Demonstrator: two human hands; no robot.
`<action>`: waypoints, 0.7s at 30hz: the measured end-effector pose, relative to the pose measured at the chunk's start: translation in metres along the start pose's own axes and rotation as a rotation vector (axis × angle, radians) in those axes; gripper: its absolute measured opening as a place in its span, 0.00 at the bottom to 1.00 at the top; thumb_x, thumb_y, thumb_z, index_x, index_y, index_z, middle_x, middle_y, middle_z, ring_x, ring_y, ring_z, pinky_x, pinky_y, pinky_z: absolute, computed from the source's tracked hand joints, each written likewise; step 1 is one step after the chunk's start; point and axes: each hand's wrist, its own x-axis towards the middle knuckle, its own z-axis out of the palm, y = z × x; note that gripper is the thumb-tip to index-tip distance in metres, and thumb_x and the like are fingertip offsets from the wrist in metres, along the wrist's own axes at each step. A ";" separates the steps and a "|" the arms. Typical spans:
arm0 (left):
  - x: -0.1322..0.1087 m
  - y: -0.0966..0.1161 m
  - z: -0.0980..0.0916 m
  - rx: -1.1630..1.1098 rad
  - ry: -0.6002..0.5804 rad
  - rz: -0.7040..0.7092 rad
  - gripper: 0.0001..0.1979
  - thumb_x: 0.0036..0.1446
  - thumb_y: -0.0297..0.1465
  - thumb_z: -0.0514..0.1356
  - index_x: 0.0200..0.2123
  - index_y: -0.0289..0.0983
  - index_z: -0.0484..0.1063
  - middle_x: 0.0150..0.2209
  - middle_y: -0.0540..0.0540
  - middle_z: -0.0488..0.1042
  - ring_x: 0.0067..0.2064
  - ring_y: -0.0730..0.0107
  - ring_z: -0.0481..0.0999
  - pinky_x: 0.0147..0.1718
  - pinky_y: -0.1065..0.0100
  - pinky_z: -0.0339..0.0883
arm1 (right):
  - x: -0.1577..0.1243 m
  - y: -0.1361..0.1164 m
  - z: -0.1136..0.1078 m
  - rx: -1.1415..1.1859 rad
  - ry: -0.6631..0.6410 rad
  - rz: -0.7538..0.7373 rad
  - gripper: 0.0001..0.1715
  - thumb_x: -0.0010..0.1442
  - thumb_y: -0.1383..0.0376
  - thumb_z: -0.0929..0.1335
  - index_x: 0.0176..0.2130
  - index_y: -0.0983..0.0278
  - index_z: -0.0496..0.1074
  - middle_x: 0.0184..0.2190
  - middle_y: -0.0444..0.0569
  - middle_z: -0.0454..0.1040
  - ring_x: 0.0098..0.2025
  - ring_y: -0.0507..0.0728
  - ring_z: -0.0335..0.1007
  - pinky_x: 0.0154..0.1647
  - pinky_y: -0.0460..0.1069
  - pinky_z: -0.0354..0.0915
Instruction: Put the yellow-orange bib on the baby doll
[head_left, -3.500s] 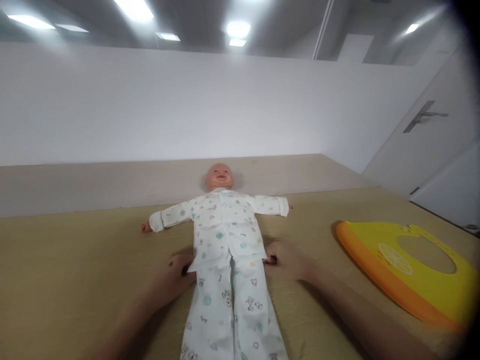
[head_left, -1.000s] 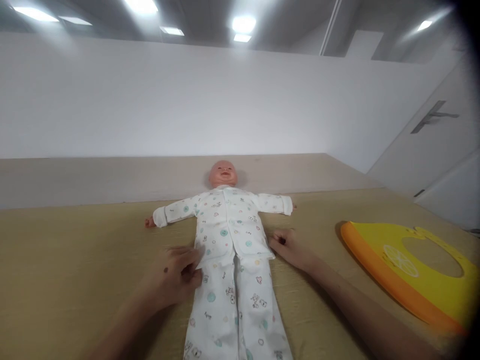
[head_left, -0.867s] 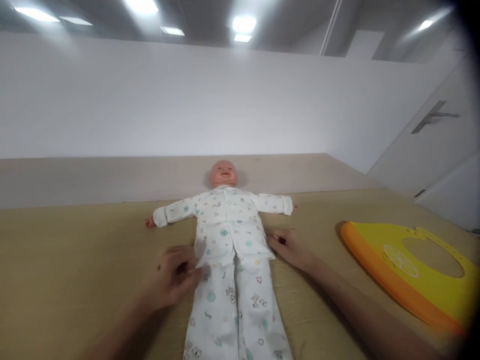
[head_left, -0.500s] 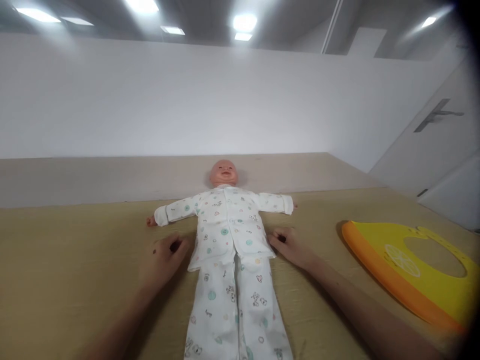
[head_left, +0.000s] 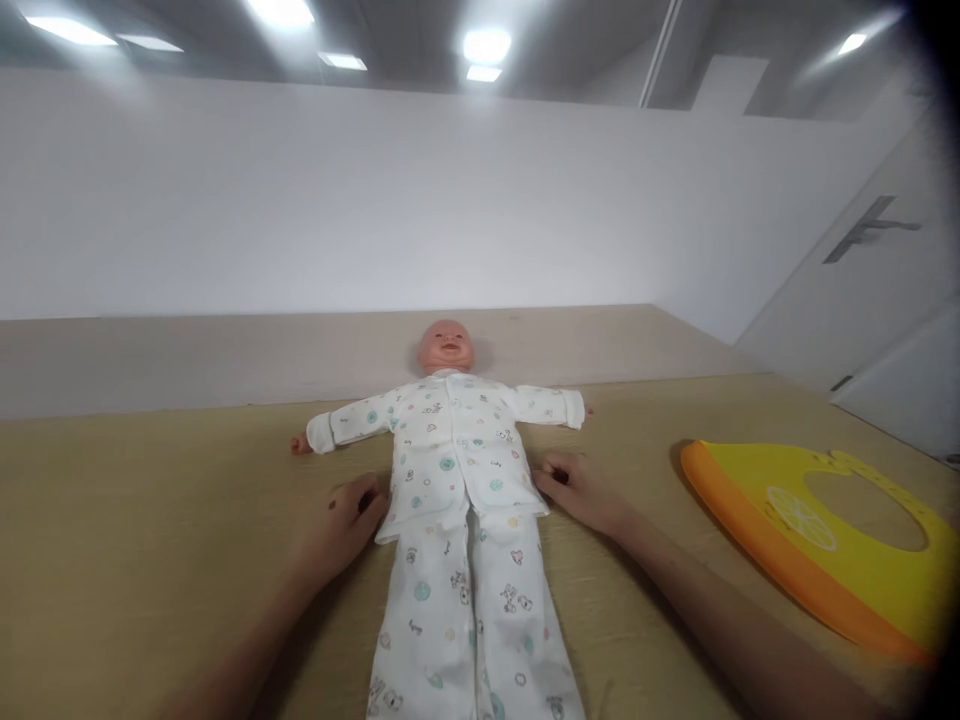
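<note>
A baby doll (head_left: 447, 346) lies on its back on the wooden table (head_left: 150, 520), arms spread. It wears a white printed jacket (head_left: 454, 455) and matching trousers (head_left: 469, 610). My left hand (head_left: 343, 518) rests on the table at the jacket's left side, its fingers curled against the lower edge. At the jacket's right side my right hand (head_left: 579, 490) has its fingers and thumb curled and pinched at the cloth. Both hands touch the doll's torso just above the waist.
A yellow silicone bib with an orange rim (head_left: 825, 540) lies on the table to the right. A low beige ledge (head_left: 225, 355) and a white wall run behind the doll's head. A white door with a lever handle (head_left: 870, 232) stands at far right.
Both hands have moved up from the doll's waist to the jacket's sides. My left hand let go of the hem, swung out left, then came back against the jacket's edge.
</note>
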 end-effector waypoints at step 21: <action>0.002 0.000 -0.001 -0.003 -0.040 -0.008 0.12 0.57 0.38 0.48 0.25 0.40 0.62 0.28 0.49 0.72 0.33 0.64 0.69 0.30 0.66 0.56 | -0.012 0.011 -0.038 0.171 -0.049 0.118 0.15 0.56 0.57 0.63 0.23 0.64 0.61 0.22 0.41 0.60 0.26 0.49 0.55 0.26 0.45 0.53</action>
